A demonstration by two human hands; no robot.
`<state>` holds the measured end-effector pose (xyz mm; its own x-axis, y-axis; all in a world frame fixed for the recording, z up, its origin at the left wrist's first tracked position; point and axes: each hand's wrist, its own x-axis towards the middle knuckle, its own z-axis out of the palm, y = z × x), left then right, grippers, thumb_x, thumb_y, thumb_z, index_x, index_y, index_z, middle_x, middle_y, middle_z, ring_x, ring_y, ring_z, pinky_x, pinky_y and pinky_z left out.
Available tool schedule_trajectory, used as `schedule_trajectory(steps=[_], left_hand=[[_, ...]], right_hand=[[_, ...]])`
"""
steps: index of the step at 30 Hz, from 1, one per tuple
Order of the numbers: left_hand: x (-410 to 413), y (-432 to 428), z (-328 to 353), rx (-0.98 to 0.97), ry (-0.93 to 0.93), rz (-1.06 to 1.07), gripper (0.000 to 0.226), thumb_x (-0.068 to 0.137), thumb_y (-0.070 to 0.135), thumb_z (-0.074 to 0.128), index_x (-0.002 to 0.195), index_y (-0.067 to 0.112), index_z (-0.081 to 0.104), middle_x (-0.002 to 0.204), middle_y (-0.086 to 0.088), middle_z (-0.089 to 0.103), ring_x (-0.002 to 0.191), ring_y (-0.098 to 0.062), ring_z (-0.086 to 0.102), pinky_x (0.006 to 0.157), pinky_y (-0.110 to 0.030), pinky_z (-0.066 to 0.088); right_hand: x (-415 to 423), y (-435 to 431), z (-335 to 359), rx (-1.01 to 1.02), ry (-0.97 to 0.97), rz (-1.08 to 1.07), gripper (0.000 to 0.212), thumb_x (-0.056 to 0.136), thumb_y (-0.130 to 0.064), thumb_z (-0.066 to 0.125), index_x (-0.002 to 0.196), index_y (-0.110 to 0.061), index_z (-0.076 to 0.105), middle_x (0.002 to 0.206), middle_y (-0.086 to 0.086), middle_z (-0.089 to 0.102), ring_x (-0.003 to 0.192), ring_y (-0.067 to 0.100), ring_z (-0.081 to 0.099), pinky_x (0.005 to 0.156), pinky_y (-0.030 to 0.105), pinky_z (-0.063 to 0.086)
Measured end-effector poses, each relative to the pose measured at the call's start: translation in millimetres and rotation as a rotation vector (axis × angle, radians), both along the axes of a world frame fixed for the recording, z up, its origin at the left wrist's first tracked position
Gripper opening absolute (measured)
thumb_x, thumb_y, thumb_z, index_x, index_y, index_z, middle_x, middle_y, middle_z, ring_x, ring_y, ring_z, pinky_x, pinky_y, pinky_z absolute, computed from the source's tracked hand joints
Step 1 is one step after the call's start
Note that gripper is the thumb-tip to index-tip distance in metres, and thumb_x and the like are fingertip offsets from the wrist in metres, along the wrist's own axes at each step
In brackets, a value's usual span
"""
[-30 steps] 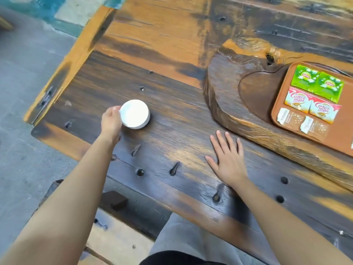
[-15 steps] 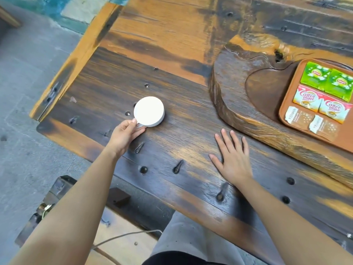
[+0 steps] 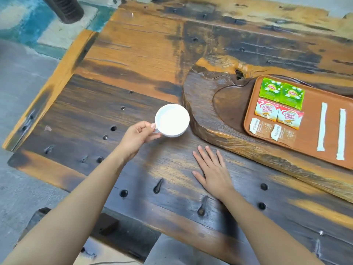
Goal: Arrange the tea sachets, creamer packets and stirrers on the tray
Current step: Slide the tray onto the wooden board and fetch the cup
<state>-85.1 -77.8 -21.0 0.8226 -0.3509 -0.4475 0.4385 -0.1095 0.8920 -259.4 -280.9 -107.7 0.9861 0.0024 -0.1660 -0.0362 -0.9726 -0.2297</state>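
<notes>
An orange-brown tray (image 3: 313,98) lies at the right on a carved wooden slab (image 3: 202,104). On it sit two green tea sachets (image 3: 280,92), two red-and-white creamer packets (image 3: 278,114), two clear sugar packets (image 3: 273,131) and two white wrapped stirrers (image 3: 321,127). My left hand (image 3: 137,136) pinches the handle of a white cup (image 3: 172,120) that stands on the table just left of the slab. Flat on the table below the slab rests my right hand (image 3: 212,171), fingers spread, holding nothing.
The dark wooden table (image 3: 133,54) has bolt holes and metal pegs near its front edge. Its left edge drops to a grey floor (image 3: 17,92). A dark cylindrical post (image 3: 65,8) stands at the top left, off the table.
My left hand has brought the white cup rightwards across the table to the slab's edge and now grips its handle. My right hand stays flat. Both stirrers have come into view.
</notes>
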Motion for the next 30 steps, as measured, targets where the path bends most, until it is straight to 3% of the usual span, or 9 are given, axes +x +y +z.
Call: schedule_trajectory(steps=[6, 12, 22, 30], left_hand=[[21, -63, 19, -0.037, -0.057, -0.172, 0.017, 0.093, 0.008, 0.048, 0.079, 0.006, 0.057, 0.088, -0.015, 0.061, 0.072, -0.008, 0.071, 0.080, -0.020, 0.057], [47, -121, 24, -0.023, -0.098, -0.291, 0.018, 0.092, 0.011, 0.051, 0.075, 0.010, 0.056, 0.084, -0.012, 0.061, 0.071, -0.007, 0.071, 0.086, -0.028, 0.054], [70, -180, 15, 0.037, -0.060, -0.419, 0.017, 0.092, 0.015, 0.051, 0.076, 0.013, 0.055, 0.084, -0.007, 0.065, 0.067, -0.005, 0.071, 0.078, -0.016, 0.056], [76, -196, 8, 0.102, -0.116, -0.542, 0.017, 0.095, 0.017, 0.047, 0.079, 0.013, 0.052, 0.085, -0.004, 0.066, 0.072, 0.003, 0.069, 0.065, -0.013, 0.056]], right_hand=[[0, 0, 0, 0.008, 0.028, -0.001, 0.061, 0.092, -0.053, 0.032, 0.144, -0.022, 0.027, 0.153, 0.000, 0.029, 0.142, 0.018, 0.015, 0.112, 0.044, 0.009], [-1, 1, 0, 0.023, 0.040, -0.003, 0.060, 0.092, -0.053, 0.033, 0.143, -0.021, 0.030, 0.152, -0.001, 0.030, 0.142, 0.018, 0.013, 0.111, 0.045, 0.012], [-2, 0, 1, 0.056, 0.072, -0.008, 0.060, 0.092, -0.055, 0.031, 0.143, -0.024, 0.030, 0.153, -0.003, 0.031, 0.142, 0.019, 0.023, 0.110, 0.045, 0.014], [-2, 1, 1, 0.071, 0.076, -0.007, 0.061, 0.091, -0.056, 0.032, 0.144, -0.025, 0.029, 0.153, -0.004, 0.030, 0.142, 0.018, 0.016, 0.110, 0.045, 0.014]])
